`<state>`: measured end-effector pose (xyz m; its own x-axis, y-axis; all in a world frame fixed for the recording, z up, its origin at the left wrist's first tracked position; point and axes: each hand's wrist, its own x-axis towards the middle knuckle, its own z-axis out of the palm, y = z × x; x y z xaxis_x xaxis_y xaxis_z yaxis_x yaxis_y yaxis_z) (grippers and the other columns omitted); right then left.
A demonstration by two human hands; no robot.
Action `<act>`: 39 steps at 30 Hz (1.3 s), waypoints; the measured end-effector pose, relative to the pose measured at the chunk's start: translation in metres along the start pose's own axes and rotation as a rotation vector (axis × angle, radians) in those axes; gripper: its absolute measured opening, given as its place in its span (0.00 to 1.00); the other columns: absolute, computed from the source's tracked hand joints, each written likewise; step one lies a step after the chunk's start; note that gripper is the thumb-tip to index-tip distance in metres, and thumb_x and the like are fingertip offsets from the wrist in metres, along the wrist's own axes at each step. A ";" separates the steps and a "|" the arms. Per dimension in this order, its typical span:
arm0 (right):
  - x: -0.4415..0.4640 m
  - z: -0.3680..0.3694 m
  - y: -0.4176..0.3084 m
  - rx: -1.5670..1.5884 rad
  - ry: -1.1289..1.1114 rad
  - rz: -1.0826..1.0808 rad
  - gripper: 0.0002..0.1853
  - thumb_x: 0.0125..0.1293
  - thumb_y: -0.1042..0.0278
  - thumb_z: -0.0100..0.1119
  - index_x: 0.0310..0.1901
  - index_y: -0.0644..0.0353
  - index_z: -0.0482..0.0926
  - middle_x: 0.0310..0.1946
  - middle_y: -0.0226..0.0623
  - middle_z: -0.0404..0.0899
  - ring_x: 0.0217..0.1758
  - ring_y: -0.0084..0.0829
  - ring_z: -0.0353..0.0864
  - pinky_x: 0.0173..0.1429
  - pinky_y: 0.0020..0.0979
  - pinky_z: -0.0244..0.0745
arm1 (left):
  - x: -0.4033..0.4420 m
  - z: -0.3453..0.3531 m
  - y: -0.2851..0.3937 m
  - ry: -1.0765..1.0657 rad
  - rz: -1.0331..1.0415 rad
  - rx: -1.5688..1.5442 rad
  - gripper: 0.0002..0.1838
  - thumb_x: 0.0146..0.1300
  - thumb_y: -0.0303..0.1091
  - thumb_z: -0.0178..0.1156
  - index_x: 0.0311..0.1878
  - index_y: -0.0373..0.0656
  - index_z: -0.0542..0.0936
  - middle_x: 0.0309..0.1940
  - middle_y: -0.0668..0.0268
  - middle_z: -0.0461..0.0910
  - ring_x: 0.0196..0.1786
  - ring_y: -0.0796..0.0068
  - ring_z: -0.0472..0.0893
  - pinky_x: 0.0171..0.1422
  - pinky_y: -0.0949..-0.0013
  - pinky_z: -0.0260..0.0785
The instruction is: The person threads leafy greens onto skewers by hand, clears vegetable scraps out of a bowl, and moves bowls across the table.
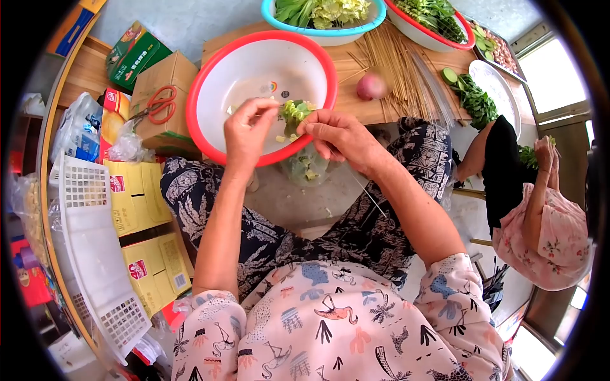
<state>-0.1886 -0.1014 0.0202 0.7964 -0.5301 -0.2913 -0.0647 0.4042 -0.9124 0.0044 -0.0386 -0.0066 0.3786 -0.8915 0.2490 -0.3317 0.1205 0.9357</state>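
Note:
Over the near rim of a white basin with a red rim [197,95], both hands are raised close together. My left hand [251,127] has its fingertips pinched; whatever they hold is too small to name. Pieces of leafy greens [295,114] show between the two hands. My right hand [337,134] is closed on a thin skewer [368,195], whose length points back toward my right knee. Below the rim hangs a clear plastic bag [305,166] with green bits in it. Small pale scraps lie inside the basin.
Thin sticks [397,70] and a red onion [371,86] lie on the wooden table [348,108]. Red scissors [160,105] rest on a cardboard box [171,73] at left. Another person [540,222] sits at right. Basins of greens [270,16] stand at the back.

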 end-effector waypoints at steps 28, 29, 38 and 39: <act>-0.006 -0.018 -0.013 0.104 0.121 -0.062 0.11 0.72 0.66 0.48 0.43 0.62 0.77 0.15 0.23 0.68 0.15 0.12 0.59 0.18 0.16 0.48 | 0.057 -0.016 -0.144 -0.364 -0.094 1.111 0.07 0.49 0.29 0.64 0.32 0.46 0.79 0.39 0.58 0.77 0.48 0.56 0.77 0.51 0.57 0.70; -0.007 -0.018 -0.013 0.104 0.116 -0.056 0.11 0.72 0.66 0.47 0.43 0.63 0.77 0.15 0.23 0.68 0.15 0.12 0.59 0.18 0.16 0.48 | 0.056 -0.017 -0.146 -0.365 -0.092 1.111 0.07 0.49 0.29 0.64 0.32 0.46 0.79 0.39 0.58 0.77 0.48 0.56 0.77 0.51 0.57 0.70; -0.008 -0.021 -0.009 0.093 0.110 -0.064 0.11 0.72 0.67 0.47 0.44 0.63 0.77 0.16 0.23 0.68 0.15 0.12 0.59 0.17 0.16 0.49 | 0.060 -0.019 -0.126 -0.399 -0.109 1.017 0.10 0.48 0.28 0.62 0.35 0.45 0.75 0.37 0.57 0.76 0.45 0.53 0.77 0.49 0.56 0.69; -0.009 -0.021 -0.009 0.096 0.114 -0.066 0.11 0.72 0.67 0.47 0.44 0.63 0.77 0.16 0.23 0.68 0.15 0.12 0.59 0.17 0.16 0.49 | 0.061 -0.020 -0.116 -0.360 -0.144 0.959 0.10 0.48 0.27 0.62 0.35 0.45 0.75 0.36 0.57 0.76 0.45 0.53 0.77 0.49 0.56 0.69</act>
<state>-0.2075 -0.1159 0.0249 0.7236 -0.6364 -0.2672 0.0474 0.4321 -0.9006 0.0832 -0.0977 -0.0946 0.2408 -0.9667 -0.0869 -0.9125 -0.2560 0.3192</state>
